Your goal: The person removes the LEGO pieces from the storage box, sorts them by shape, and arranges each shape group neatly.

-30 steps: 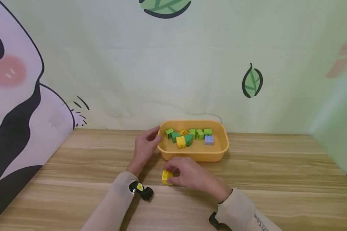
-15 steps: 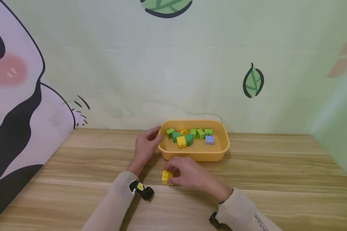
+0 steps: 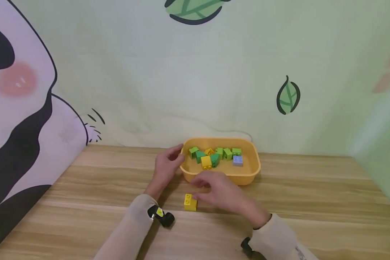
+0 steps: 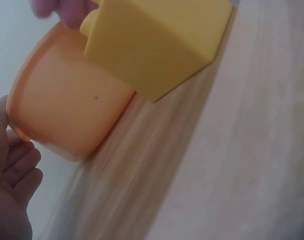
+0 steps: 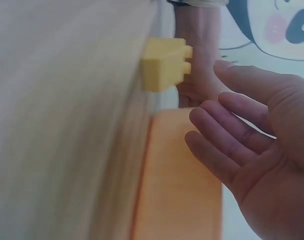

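Observation:
A yellow toy building brick (image 3: pixel 190 203) stands on the table with its studs showing. In the right wrist view, my right hand (image 5: pixel 257 135) has spread fingers and holds nothing; the yellow brick (image 5: pixel 159 67) is apart from it. My right hand (image 3: pixel 222 191) hovers just right of that brick, in front of an orange basket (image 3: pixel 247 179). At the basket's left end my left hand (image 3: pixel 167 164) touches the outside near the rim, fingers relaxed. The left wrist view shows this hand (image 4: pixel 12 175) beside the basket wall (image 4: pixel 77 95), with the brick (image 4: pixel 157 45) close to the camera.
Inside the basket lie several green bricks (image 3: pixel 227 154), another yellow brick (image 3: pixel 206 162), an orange-yellow piece (image 3: pixel 209 151) and a lilac brick (image 3: pixel 237 160). The wooden table (image 3: pixel 312 187) meets a printed cloth wall (image 3: pixel 214 90) behind the basket.
My right hand, earlier pinching the yellow brick, has let go and lifted slightly away to the right. The brick stays on the table. My left hand stays at the basket; the head view shifts slightly.

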`<state>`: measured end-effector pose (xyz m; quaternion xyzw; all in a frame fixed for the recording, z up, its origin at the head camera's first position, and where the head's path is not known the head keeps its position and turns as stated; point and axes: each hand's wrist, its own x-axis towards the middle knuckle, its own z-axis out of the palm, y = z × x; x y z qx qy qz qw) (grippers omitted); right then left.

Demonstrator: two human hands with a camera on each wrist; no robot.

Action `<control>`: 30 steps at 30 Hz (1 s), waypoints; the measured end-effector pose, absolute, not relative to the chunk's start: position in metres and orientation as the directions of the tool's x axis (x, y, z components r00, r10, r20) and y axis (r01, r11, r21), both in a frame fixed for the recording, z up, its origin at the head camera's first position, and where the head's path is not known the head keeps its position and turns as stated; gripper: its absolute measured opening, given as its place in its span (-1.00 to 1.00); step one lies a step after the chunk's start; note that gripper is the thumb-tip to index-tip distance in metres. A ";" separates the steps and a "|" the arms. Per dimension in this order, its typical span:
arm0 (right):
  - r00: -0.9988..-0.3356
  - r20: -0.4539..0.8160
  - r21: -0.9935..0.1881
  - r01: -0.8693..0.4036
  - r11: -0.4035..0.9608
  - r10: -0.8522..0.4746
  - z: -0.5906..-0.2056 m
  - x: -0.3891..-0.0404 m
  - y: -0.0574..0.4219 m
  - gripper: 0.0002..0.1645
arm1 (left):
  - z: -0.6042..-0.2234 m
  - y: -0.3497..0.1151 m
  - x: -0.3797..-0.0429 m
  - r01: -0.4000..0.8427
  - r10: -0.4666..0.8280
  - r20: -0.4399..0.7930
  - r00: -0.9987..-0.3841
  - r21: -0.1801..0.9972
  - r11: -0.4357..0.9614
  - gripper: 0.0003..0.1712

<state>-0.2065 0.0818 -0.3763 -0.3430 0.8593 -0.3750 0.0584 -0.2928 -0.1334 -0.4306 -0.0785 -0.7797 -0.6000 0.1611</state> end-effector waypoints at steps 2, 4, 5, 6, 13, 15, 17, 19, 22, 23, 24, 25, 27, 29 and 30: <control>-0.775 0.176 -0.689 -0.537 0.486 -0.607 -0.372 -0.206 0.085 -0.60 | -0.432 -0.133 -0.293 0.321 -0.065 0.349 -0.935 0.910 0.262 -0.53; -0.786 0.205 -0.678 -0.544 0.494 -0.583 -0.367 -0.207 0.088 -0.59 | -0.433 -0.132 -0.294 0.324 -0.062 0.350 -0.935 0.910 0.258 -0.53; -0.794 0.219 -0.674 -0.543 0.501 -0.567 -0.365 -0.208 0.090 -0.60 | -0.433 -0.131 -0.294 0.324 -0.062 0.351 -0.934 0.910 0.260 -0.53; -0.801 0.230 -0.672 -0.541 0.506 -0.552 -0.363 -0.209 0.092 -0.60 | -0.433 -0.131 -0.293 0.325 -0.062 0.351 -0.934 0.910 0.259 -0.53; -0.841 0.271 -0.671 -0.514 0.535 -0.468 -0.350 -0.222 0.101 -0.62 | -0.432 -0.130 -0.291 0.316 -0.063 0.341 -0.938 0.914 0.255 -0.52; -0.847 0.271 -0.664 -0.508 0.549 -0.458 -0.347 -0.227 0.103 -0.62 | -0.432 -0.131 -0.291 0.307 -0.062 0.333 -0.941 0.916 0.258 -0.52; -0.849 0.271 -0.655 -0.508 0.559 -0.454 -0.345 -0.233 0.105 -0.61 | -0.432 -0.132 -0.291 0.301 -0.061 0.327 -0.943 0.917 0.260 -0.52; -0.850 0.269 -0.659 -0.506 0.557 -0.453 -0.344 -0.240 0.106 -0.61 | -0.433 -0.133 -0.291 0.303 -0.060 0.329 -0.942 0.916 0.263 -0.52; -0.851 0.267 -0.659 -0.503 0.558 -0.452 -0.345 -0.250 0.109 -0.61 | -0.433 -0.133 -0.291 0.313 -0.064 0.341 -0.938 0.913 0.262 -0.52; -0.852 0.266 -0.661 -0.502 0.558 -0.451 -0.346 -0.253 0.109 -0.61 | -0.433 -0.133 -0.291 0.317 -0.065 0.344 -0.937 0.911 0.262 -0.52; -0.856 0.260 -0.662 -0.495 0.563 -0.447 -0.347 -0.256 0.110 -0.60 | -0.433 -0.133 -0.291 0.320 -0.065 0.347 -0.936 0.911 0.261 -0.52; -0.858 0.258 -0.658 -0.493 0.569 -0.445 -0.349 -0.259 0.111 -0.60 | -0.433 -0.134 -0.291 0.320 -0.066 0.348 -0.935 0.911 0.260 -0.52; -0.859 0.253 -0.654 -0.491 0.575 -0.445 -0.351 -0.264 0.112 -0.60 | -0.432 -0.134 -0.291 0.320 -0.064 0.346 -0.936 0.913 0.254 -0.52; -0.858 0.249 -0.645 -0.492 0.584 -0.448 -0.355 -0.269 0.114 -0.60 | -0.432 -0.134 -0.291 0.318 -0.062 0.343 -0.937 0.914 0.251 -0.53; -0.859 0.245 -0.639 -0.492 0.592 -0.449 -0.357 -0.271 0.115 -0.60 | -0.432 -0.135 -0.291 0.316 -0.062 0.341 -0.938 0.915 0.249 -0.53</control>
